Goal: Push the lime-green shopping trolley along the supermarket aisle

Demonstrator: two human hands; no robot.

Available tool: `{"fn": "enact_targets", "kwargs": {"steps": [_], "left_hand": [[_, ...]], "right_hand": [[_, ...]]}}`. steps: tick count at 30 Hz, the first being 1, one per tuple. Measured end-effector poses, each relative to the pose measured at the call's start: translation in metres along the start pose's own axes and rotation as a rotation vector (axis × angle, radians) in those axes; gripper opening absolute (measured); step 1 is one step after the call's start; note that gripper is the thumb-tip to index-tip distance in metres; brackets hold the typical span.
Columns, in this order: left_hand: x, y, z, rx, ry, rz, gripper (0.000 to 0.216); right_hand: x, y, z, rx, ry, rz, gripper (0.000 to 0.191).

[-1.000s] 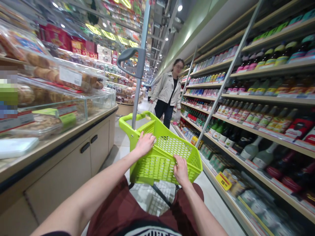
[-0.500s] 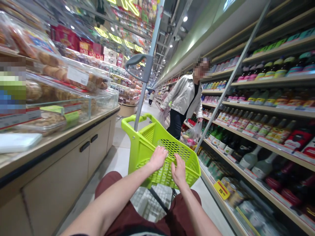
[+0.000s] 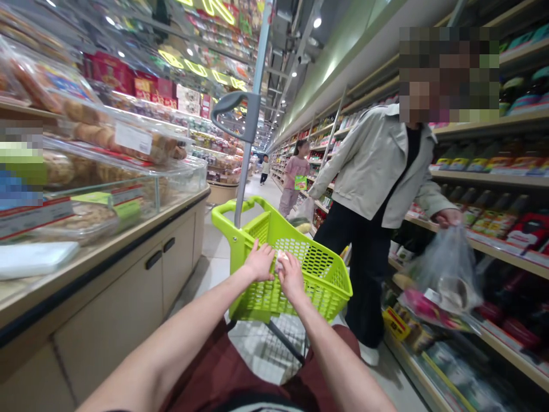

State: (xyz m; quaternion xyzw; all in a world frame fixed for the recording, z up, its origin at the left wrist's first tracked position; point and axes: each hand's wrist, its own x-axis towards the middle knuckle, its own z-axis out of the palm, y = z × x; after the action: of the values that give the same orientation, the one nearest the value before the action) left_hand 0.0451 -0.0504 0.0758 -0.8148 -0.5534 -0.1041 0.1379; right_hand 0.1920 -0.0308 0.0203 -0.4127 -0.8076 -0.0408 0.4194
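A lime-green plastic shopping basket (image 3: 319, 274) on a wheeled frame stands in the aisle before me, its grey pull handle (image 3: 240, 117) raised on a pole. My left hand (image 3: 258, 262) and my right hand (image 3: 290, 274) meet over the basket's near rim, fingers curled. A small pale object (image 3: 281, 260) shows between them; I cannot make out what it is. My dark red trousers fill the bottom of the view.
A person in a light jacket (image 3: 377, 166) passes close on the right, carrying a clear plastic bag (image 3: 446, 274) of goods. Bottle shelves (image 3: 493, 177) line the right. A bakery counter (image 3: 128, 240) with glass cases runs along the left. Another shopper (image 3: 295, 180) stands farther down.
My hands came together from the basket's two sides to its near rim and now pinch something small. The person in the light jacket walked toward me and is beside the basket.
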Motion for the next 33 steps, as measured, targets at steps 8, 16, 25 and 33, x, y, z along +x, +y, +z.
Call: {"fn": "enact_targets", "kwargs": {"steps": [8, 16, 25, 33], "left_hand": [[-0.002, 0.008, 0.004, -0.006, 0.023, -0.004, 0.073], [-0.002, 0.019, 0.006, 0.015, 0.061, -0.026, 0.068], [-0.004, 0.018, 0.015, 0.054, 0.115, -0.011, 0.066], [-0.005, 0.019, 0.014, 0.037, 0.1, -0.001, 0.065]], "right_hand": [[-0.038, 0.068, -0.053, -0.1, 0.032, 0.186, 0.026], [-0.023, 0.051, -0.047, -0.057, -0.018, 0.139, 0.036], [-0.008, 0.029, -0.014, -0.011, -0.012, 0.081, 0.028], [-0.034, 0.089, -0.081, -0.197, -0.046, 0.245, 0.022]]}}
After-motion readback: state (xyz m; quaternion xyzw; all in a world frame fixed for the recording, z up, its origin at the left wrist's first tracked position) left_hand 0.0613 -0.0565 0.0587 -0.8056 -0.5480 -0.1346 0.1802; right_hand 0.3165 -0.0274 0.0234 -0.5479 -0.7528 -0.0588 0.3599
